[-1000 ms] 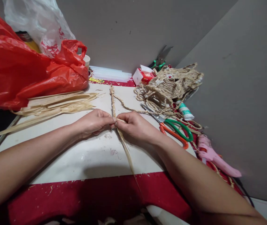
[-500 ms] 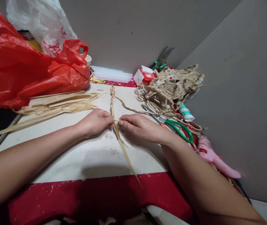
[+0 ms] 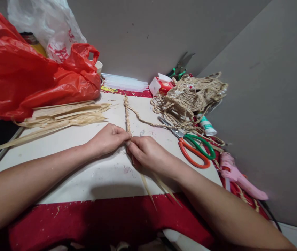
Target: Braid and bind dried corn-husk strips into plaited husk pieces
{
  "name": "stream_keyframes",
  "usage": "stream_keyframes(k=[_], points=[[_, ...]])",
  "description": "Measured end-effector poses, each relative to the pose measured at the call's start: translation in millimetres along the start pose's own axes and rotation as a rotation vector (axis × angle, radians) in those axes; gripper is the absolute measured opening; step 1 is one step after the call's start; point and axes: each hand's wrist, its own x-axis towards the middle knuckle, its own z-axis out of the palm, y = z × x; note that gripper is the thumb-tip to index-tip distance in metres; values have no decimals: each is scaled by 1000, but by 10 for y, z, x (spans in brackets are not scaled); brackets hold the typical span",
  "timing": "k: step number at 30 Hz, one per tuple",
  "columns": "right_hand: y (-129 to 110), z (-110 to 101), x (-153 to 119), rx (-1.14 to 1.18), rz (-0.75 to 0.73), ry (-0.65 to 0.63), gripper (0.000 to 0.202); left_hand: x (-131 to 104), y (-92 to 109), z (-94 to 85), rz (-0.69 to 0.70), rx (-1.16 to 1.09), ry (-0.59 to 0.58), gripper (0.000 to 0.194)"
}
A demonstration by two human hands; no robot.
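Observation:
A braided cord (image 3: 127, 116) of dry, straw-coloured husk runs down the middle of the white board (image 3: 85, 181). My left hand (image 3: 113, 137) pinches the cord's lower end. Right against it, my right hand (image 3: 144, 150) is closed on the loose husk strips (image 3: 146, 186), whose pale tips stick out below toward the board's front edge. The fingertips of both hands meet, so the exact crossing of strips between them is hidden. A thinner braid (image 3: 148, 122) leads from the cord's top to the right. Flat husk strips (image 3: 67, 116) lie in a pile left of the cord.
Scissors (image 3: 195, 150) with green and orange handles lie right of my right hand. Behind them sits a heap of braided cord (image 3: 190, 97). A pink glue gun (image 3: 239, 177) rests at the right edge. A red plastic bag (image 3: 46, 80) fills the back left.
My right hand has moved down and slightly left, against my left hand, uncovering the scissors' orange handle. Two strip tips now show below it, spread apart.

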Motion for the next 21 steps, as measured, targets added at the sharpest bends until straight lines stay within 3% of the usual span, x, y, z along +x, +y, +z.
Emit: stream_keyframes(k=[6,11,13,16,17,19,21], points=[[-97,3,-101,-243,-38,-13,25,-24,5,11,-65,-141,-18,23],[-166,-141,-262,-152,-254,-278,26,-30,7,-20,-92,-211,-10,18],[-134,-227,-255,-5,-250,-152,29,-34,21,-39,-92,-247,-17,17],[-24,-286,-131,190,-127,310,32,-36,37,-56,-89,-294,-47,18],[15,-275,-74,250,-108,380,31,-34,38,-57,-85,-301,-57,19],[78,-216,30,389,-102,300,31,-28,30,-55,-79,-311,-81,20],[118,-141,98,548,-82,74,35,-20,16,-52,-80,-321,-99,21]])
